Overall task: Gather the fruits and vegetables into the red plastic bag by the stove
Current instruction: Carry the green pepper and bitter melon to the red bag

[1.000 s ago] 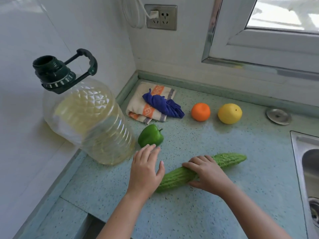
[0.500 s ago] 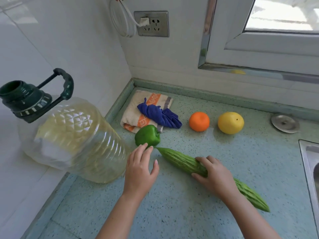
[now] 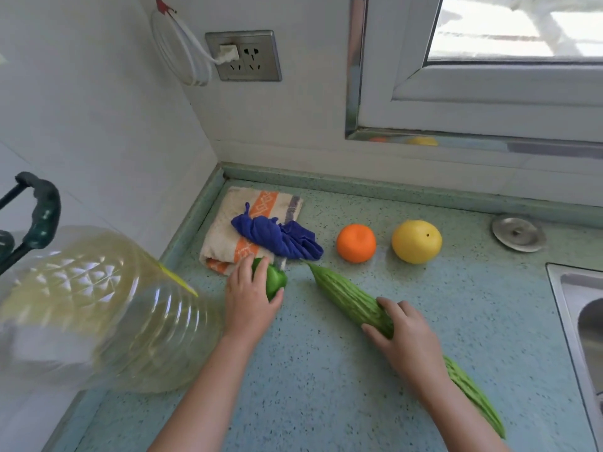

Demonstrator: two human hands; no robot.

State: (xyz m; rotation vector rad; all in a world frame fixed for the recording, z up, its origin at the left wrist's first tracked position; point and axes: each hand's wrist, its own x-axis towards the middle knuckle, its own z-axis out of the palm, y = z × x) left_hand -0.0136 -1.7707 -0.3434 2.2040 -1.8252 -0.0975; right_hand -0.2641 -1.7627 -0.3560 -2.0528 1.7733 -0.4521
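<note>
My left hand (image 3: 249,303) is wrapped over a green bell pepper (image 3: 273,280) on the speckled green counter (image 3: 326,370), just in front of the folded towel. My right hand (image 3: 404,340) grips the middle of a long bitter gourd (image 3: 346,293), which runs diagonally from near the blue cloth down under my forearm to the lower right. An orange (image 3: 356,243) and a yellow citrus fruit (image 3: 416,242) sit side by side farther back. No red bag is in view.
A big oil jug (image 3: 107,308) with a dark green handle stands close to my left arm. A folded towel (image 3: 228,223) with a blue cloth (image 3: 277,238) lies in the corner. A metal sink plug (image 3: 518,232) and the sink (image 3: 577,324) are at the right.
My right hand swung the bitter gourd from lying crosswise to pointing diagonally away. My left hand moved forward from beside the gourd and closed over the green pepper.
</note>
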